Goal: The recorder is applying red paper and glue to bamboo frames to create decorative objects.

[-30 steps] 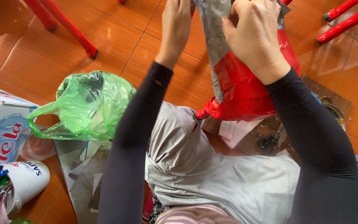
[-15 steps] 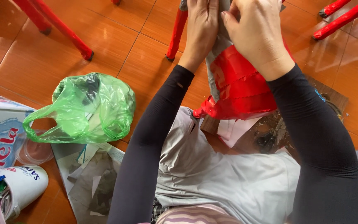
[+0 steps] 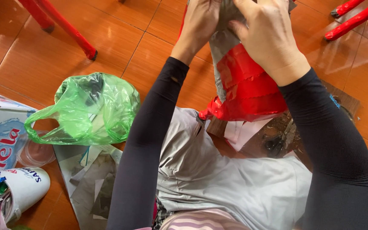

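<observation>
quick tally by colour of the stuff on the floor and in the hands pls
Red: 1, red-and-grey foil pouch held in left hand and right hand
Green: 1, green plastic bag
White: 1, white cup on its side
Clear: 1, clear lid
Total: 4

A translucent green plastic bag lay crumpled on the orange tiled floor, just beside a clear plastic lid and a white cup tipped on its side. Red chair legs stood behind, and scissors rested on a brown board.
</observation>
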